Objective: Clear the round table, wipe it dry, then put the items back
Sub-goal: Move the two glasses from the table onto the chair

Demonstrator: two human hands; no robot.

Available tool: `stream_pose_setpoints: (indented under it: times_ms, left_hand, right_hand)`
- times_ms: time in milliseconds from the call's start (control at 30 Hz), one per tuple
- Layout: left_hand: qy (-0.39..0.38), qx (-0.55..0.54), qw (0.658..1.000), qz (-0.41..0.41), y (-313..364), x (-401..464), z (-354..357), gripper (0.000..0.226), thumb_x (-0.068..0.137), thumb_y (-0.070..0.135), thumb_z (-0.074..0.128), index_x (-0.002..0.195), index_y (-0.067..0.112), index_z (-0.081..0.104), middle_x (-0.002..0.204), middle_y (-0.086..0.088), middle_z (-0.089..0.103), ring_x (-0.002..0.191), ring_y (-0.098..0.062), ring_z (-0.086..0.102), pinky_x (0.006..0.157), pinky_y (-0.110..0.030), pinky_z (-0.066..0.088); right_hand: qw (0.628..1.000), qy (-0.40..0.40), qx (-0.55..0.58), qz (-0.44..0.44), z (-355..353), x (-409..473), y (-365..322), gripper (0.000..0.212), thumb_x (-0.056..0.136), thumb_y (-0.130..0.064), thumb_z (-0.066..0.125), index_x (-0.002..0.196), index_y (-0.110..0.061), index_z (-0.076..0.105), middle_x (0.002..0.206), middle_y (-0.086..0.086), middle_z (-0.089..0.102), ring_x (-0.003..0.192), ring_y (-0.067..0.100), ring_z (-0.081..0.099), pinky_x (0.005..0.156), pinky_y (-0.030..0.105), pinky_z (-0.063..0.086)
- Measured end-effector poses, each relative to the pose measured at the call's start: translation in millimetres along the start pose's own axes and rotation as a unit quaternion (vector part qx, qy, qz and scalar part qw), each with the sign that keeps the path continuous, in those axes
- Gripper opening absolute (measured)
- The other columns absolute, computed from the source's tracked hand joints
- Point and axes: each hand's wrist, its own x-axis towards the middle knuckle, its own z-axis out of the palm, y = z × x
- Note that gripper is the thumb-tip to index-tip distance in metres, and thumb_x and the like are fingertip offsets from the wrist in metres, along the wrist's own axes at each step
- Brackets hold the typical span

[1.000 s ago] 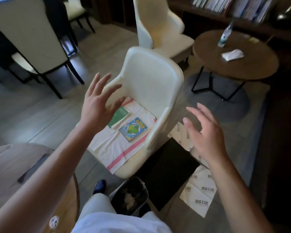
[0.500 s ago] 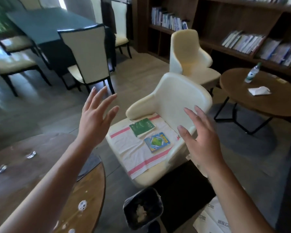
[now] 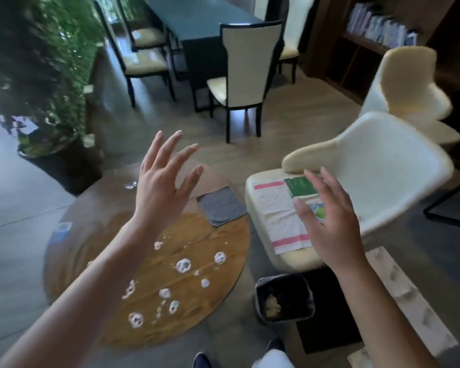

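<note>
We see a grey square cloth on the round wooden tabletop, left of the cream armchair; a black bin stands before the armchair.

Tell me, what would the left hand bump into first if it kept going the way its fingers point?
Probably nothing soon: the left hand points up and away above the round table, toward open floor before the dining chair. Depth is unclear.

A dark dining table with cream-backed dining chairs fills the upper middle of the frame, on a wood-plank floor. Leafy plants crowd the upper left, and a dark bookshelf holding books stands at the upper right.
</note>
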Motion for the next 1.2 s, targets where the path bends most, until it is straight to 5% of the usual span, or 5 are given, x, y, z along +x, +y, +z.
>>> stream_pose_setpoints:
  times_ms: [333, 833, 1200]
  left_hand:
    - [0.041, 0.121, 0.983, -0.135, -75, -88, -77, 0.058, 0.098, 0.059, 0.048, 0.145, 0.025, 0.057, 0.162, -0.003, 0.039, 0.156, -0.031, 0.02, 0.122, -0.054, 0.028]
    - [-0.018, 0.154, 0.954, -0.258, -139, -132, -82, 0.057, 0.1, 0.054, 0.053, 0.151, 0.029, 0.047, 0.168, 0.002, 0.029, 0.158, -0.023, 0.011, 0.124, -0.053, 0.021]
    - [-0.087, 0.1, 0.946, -0.296, -308, -94, -31, 0.061, 0.101, 0.055, 0.052, 0.155, 0.029, 0.041, 0.169, 0.001, 0.024, 0.159, -0.024, 0.008, 0.126, -0.054, 0.019]
  right_hand:
    - [0.994, -0.089, 0.023, -0.059, 43, -10, -37, 0.062, 0.092, -0.06, 0.048, 0.149, -0.034, 0.052, 0.163, -0.002, 0.038, 0.149, 0.02, 0.036, 0.115, 0.034, 0.033]
    - [0.982, -0.182, 0.034, -0.046, 108, 5, -47, 0.056, 0.099, -0.05, 0.06, 0.152, -0.037, 0.046, 0.165, -0.001, 0.035, 0.152, 0.021, 0.031, 0.115, 0.032, 0.025]
    - [0.968, -0.246, -0.035, 0.043, 242, 58, -87, 0.059, 0.098, -0.046, 0.063, 0.153, -0.036, 0.046, 0.167, -0.004, 0.031, 0.153, 0.021, 0.028, 0.115, 0.034, 0.027]
